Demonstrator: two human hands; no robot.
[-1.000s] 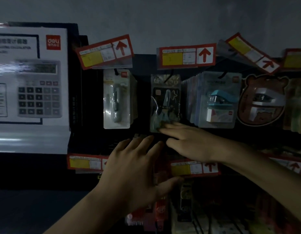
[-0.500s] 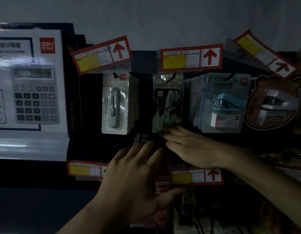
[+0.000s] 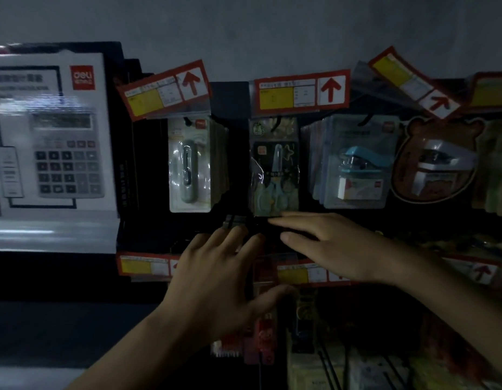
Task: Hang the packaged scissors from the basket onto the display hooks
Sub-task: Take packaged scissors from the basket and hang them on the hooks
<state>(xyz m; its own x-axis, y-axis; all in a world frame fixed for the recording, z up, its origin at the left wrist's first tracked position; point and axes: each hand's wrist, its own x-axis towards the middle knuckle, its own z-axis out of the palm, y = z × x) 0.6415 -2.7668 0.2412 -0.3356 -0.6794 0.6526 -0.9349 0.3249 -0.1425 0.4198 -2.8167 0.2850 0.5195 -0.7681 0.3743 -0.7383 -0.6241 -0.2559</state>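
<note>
Far up and left of our left hand point(image 3: 216, 280) we see a glossy white calculator box point(image 3: 52, 136), flat-fronted, with a grey keypad printed on it. Straight above that hand hangs a clear blister pack point(image 3: 190, 164), its plastic bubble moulded round a slim grey oblong tool, under a tilted red-and-yellow price tag point(image 3: 165, 88). The left hand is spread flat, fingers straight and splayed toward the rack, holding nothing. Just above the fingertips of our right hand point(image 3: 337, 249) hangs the scissors pack point(image 3: 275, 167). It is shiny, crinkled clear plastic over a dark printed card, with pale-handled scissors inside, blades up, and it hangs from a dark display hook point(image 3: 278, 121). The right hand also lies flat, fingers straight and pointing left, its index tip at the pack's bottom edge; we cannot tell whether it touches. The two hands are apart, the left one lower. Above the right wrist hangs a thick row of stapler packs point(image 3: 357, 164), the front one holding a rounded blue stapler and a small white box. Farther right hangs a brown bear-shaped card point(image 3: 435, 161) carrying a silvery angular tool.
</note>
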